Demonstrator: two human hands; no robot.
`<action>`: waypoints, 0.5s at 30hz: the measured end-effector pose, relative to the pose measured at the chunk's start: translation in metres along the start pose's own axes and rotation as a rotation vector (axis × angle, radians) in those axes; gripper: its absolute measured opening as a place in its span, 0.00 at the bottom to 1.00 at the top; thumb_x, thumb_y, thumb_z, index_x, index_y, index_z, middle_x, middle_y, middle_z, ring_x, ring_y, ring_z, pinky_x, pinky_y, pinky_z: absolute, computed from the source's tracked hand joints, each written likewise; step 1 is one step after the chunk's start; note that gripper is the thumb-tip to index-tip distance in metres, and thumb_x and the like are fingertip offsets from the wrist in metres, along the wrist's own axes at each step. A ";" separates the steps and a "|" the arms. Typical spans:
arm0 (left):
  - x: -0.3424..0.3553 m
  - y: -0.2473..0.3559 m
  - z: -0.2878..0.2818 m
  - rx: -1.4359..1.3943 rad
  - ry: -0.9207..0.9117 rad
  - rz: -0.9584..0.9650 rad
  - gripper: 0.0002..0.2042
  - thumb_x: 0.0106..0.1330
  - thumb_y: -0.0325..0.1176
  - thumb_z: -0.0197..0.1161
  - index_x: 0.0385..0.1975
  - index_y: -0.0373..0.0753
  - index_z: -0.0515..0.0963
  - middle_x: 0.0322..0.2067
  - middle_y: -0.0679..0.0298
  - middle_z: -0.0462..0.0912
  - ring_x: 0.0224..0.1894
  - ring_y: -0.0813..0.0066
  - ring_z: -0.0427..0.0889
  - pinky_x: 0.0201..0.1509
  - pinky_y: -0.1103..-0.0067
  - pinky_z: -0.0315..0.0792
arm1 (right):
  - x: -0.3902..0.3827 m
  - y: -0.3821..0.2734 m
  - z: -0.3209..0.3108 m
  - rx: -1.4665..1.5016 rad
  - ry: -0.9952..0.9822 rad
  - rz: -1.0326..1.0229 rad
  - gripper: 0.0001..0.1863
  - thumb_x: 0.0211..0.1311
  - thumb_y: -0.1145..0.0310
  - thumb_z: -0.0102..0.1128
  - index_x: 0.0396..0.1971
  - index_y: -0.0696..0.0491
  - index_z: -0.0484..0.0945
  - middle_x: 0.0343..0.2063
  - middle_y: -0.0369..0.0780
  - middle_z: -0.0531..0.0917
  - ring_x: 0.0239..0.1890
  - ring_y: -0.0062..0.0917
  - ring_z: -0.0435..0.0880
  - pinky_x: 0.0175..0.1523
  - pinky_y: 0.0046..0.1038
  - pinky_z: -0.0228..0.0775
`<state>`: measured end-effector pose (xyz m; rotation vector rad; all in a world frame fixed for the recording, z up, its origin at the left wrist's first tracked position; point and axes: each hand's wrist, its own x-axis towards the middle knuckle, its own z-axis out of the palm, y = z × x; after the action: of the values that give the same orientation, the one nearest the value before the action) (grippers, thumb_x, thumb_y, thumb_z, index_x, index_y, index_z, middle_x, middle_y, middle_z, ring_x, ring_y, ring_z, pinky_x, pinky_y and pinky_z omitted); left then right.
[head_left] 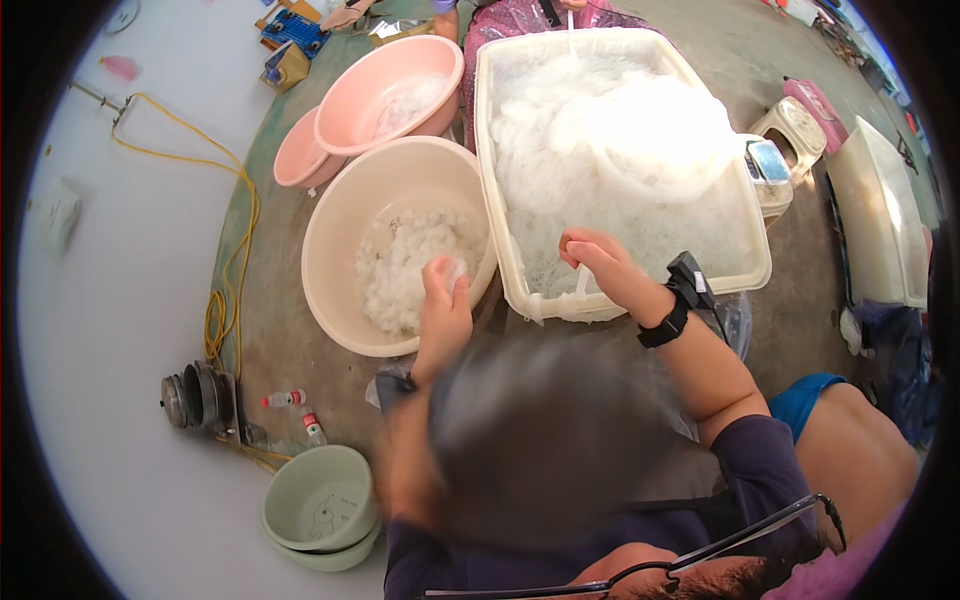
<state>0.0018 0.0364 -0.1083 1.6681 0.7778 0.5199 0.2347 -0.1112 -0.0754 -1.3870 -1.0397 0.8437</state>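
My left hand (443,305) is raised over the cream round basin (330,235), its fingers closed on a small white piece of fluff. Loose white fibre lumps (395,275) lie inside that basin. My right hand (610,265) is curled over the near part of the large cream rectangular tub (760,250); what is in its fingers is too small to make out. A pale strip hangs below it. The tub holds wet-looking white fibre (545,160), with a bright, washed-out mound at the right.
Two pink basins (385,60) stand behind at left. Green basins (320,490), bottles (283,398), pots (195,395) and yellow cable (240,200) lie left. A co-worker's hand (575,8) is at the far edge. Stools (795,125) and another tub (880,210) stand right.
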 end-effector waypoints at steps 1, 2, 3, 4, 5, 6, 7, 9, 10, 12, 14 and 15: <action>0.000 -0.009 0.002 0.171 0.025 0.114 0.18 0.81 0.37 0.50 0.64 0.33 0.66 0.61 0.51 0.75 0.52 0.69 0.76 0.57 0.75 0.69 | 0.000 0.001 0.001 -0.133 -0.098 -0.098 0.14 0.66 0.62 0.54 0.31 0.59 0.78 0.26 0.51 0.78 0.35 0.45 0.78 0.43 0.43 0.70; -0.002 -0.018 0.006 0.344 0.047 0.226 0.21 0.81 0.37 0.49 0.67 0.31 0.65 0.66 0.49 0.71 0.60 0.66 0.75 0.63 0.72 0.68 | -0.003 0.003 0.006 -0.256 -0.114 -0.167 0.14 0.66 0.62 0.55 0.30 0.58 0.77 0.26 0.49 0.77 0.34 0.44 0.78 0.44 0.43 0.69; -0.005 -0.027 0.009 0.515 0.066 0.334 0.24 0.81 0.37 0.49 0.70 0.29 0.63 0.71 0.46 0.67 0.67 0.62 0.73 0.69 0.70 0.67 | -0.011 0.006 0.014 -0.404 -0.165 -0.158 0.14 0.66 0.61 0.56 0.30 0.58 0.77 0.25 0.48 0.76 0.34 0.42 0.77 0.44 0.42 0.69; -0.013 -0.039 0.018 0.260 -0.040 0.175 0.22 0.81 0.38 0.50 0.67 0.29 0.66 0.67 0.48 0.70 0.64 0.62 0.76 0.68 0.69 0.69 | -0.021 0.011 0.026 -0.296 -0.310 -0.291 0.12 0.65 0.62 0.58 0.30 0.57 0.78 0.27 0.47 0.78 0.36 0.41 0.78 0.45 0.41 0.69; -0.024 -0.052 0.032 0.004 -0.137 0.020 0.21 0.81 0.39 0.50 0.64 0.30 0.69 0.63 0.49 0.74 0.60 0.62 0.78 0.66 0.68 0.71 | -0.032 0.017 0.039 -0.212 -0.489 -0.353 0.11 0.65 0.63 0.59 0.30 0.57 0.79 0.28 0.46 0.80 0.38 0.39 0.80 0.46 0.41 0.70; -0.034 -0.064 0.048 -0.253 -0.231 -0.130 0.20 0.81 0.40 0.51 0.61 0.30 0.72 0.59 0.50 0.77 0.57 0.62 0.80 0.64 0.66 0.73 | -0.049 0.024 0.050 -0.135 -0.517 -0.403 0.12 0.65 0.62 0.61 0.32 0.56 0.81 0.29 0.44 0.81 0.39 0.39 0.81 0.48 0.39 0.71; -0.042 -0.075 0.059 -0.509 -0.325 -0.280 0.19 0.81 0.41 0.51 0.58 0.31 0.76 0.55 0.52 0.81 0.54 0.62 0.82 0.63 0.65 0.75 | -0.064 0.031 0.058 -0.055 -0.540 -0.451 0.13 0.65 0.60 0.62 0.35 0.55 0.83 0.30 0.43 0.82 0.41 0.39 0.81 0.50 0.38 0.72; -0.051 -0.094 0.054 -0.733 -0.324 -0.455 0.18 0.81 0.41 0.52 0.52 0.31 0.80 0.47 0.54 0.85 0.48 0.62 0.85 0.60 0.65 0.78 | -0.075 0.049 0.066 0.171 -0.566 -0.219 0.15 0.65 0.57 0.64 0.39 0.54 0.85 0.34 0.43 0.84 0.44 0.40 0.82 0.53 0.38 0.73; -0.054 -0.101 0.046 -0.706 -0.208 -0.484 0.18 0.81 0.41 0.52 0.50 0.31 0.81 0.44 0.55 0.86 0.46 0.62 0.86 0.59 0.66 0.79 | -0.079 0.060 0.058 0.132 -0.595 -0.039 0.17 0.65 0.56 0.65 0.42 0.55 0.85 0.39 0.45 0.84 0.48 0.41 0.81 0.56 0.38 0.72; -0.056 -0.110 0.042 -0.492 -0.030 -0.556 0.17 0.80 0.39 0.55 0.48 0.29 0.82 0.40 0.57 0.86 0.46 0.65 0.86 0.56 0.72 0.79 | -0.083 0.084 0.048 -0.201 -0.614 0.244 0.21 0.65 0.53 0.66 0.48 0.55 0.85 0.49 0.48 0.83 0.55 0.43 0.79 0.62 0.39 0.70; -0.053 -0.113 0.046 -0.121 -0.059 -0.226 0.15 0.79 0.37 0.58 0.47 0.29 0.82 0.40 0.58 0.86 0.45 0.69 0.85 0.54 0.74 0.79 | -0.084 0.111 0.047 -0.478 -0.490 0.094 0.25 0.65 0.54 0.66 0.56 0.55 0.81 0.57 0.51 0.78 0.61 0.45 0.76 0.67 0.39 0.67; -0.052 -0.113 0.052 0.088 -0.045 -0.072 0.13 0.78 0.35 0.60 0.46 0.29 0.82 0.40 0.58 0.86 0.45 0.70 0.85 0.53 0.75 0.79 | -0.085 0.125 0.053 -0.438 -0.408 -0.028 0.27 0.65 0.55 0.67 0.59 0.55 0.78 0.59 0.51 0.76 0.63 0.45 0.74 0.68 0.38 0.66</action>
<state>-0.0217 -0.0231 -0.2265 1.7203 0.8351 0.4013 0.1703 -0.1664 -0.2110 -1.5916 -1.6286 0.9368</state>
